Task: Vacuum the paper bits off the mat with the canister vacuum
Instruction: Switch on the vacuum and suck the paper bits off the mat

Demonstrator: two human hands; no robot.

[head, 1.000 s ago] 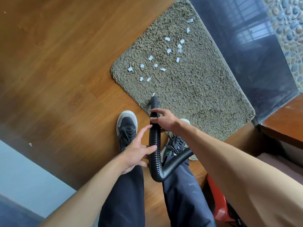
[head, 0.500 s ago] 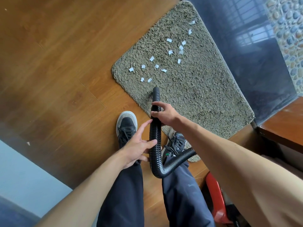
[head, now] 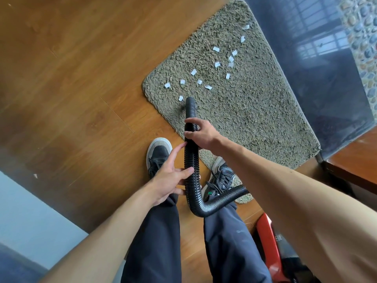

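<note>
Hose gripped near its nozzle by right hand; left hand spread, fingers resting on ribs lower down. Nozzle on mat, just beside nearest paper bits — risk: shaggy pile could seal the mouth, stalling pickup.

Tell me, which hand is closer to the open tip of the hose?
The right hand. It grips the hose just behind the tip; the left hand touches the hose farther back, near the shoe.
</note>
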